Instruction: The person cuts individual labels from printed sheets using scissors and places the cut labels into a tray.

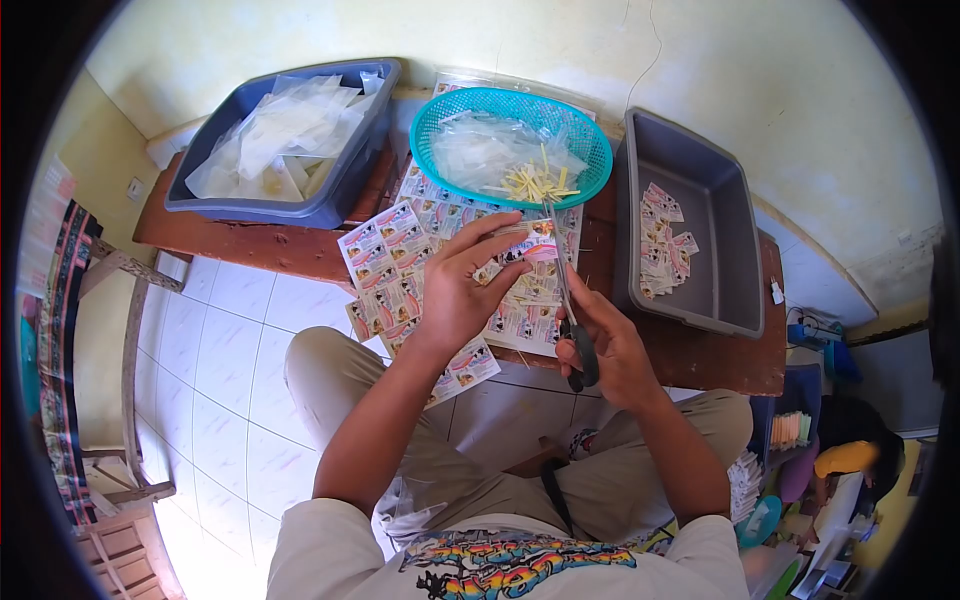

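Note:
My left hand (468, 285) pinches a small printed label (540, 243) between thumb and fingers, near the front of the teal basket. My right hand (608, 345) is closed around the black handles of a pair of scissors (563, 290). The scissor blades point away from me, along the right edge of the label. Below both hands lie printed label sheets (385, 250) on the wooden bench. The teal basket (425, 165) holds clear plastic pieces and, at its near edge, thin yellowish strips (538, 184).
A blue-grey tub (350, 190) of translucent plastic bags sits at the left of the bench (225, 234). At the right, a grey tub (720, 230) holds cut labels (660, 245). Another person (850, 460) is at the lower right.

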### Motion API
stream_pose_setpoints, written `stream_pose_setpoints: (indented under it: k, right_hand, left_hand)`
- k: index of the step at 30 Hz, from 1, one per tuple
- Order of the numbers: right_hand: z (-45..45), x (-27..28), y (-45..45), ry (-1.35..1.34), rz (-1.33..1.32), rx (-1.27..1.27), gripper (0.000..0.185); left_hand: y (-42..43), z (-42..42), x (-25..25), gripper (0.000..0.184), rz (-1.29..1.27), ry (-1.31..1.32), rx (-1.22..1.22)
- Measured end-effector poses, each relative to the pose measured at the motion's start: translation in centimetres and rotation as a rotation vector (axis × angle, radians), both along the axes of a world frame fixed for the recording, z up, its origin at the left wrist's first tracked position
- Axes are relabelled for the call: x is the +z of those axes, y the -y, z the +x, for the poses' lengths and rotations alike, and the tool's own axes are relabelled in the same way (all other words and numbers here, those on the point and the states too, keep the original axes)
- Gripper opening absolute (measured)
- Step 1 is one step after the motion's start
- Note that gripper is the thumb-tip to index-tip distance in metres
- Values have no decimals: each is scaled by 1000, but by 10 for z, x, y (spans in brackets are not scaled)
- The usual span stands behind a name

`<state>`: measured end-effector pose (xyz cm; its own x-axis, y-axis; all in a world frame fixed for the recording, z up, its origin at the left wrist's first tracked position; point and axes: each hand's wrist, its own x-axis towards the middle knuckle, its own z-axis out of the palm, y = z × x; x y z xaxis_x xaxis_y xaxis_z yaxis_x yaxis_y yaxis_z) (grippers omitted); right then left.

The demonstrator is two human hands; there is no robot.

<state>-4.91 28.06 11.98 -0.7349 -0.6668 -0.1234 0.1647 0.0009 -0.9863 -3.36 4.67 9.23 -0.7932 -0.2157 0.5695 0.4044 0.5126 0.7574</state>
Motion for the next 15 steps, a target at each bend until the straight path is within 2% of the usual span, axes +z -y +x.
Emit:
stream_pose_setpoints:
  k: [10,15]
  right_hand:
    - [0,0,0,0,12,-6,87]
    - [1,2,1,7,26,-10,89]
  left_hand:
    - [-1,-2,0,36,-15,-54,19]
    - [-1,0,0,40,10,-1,-2]
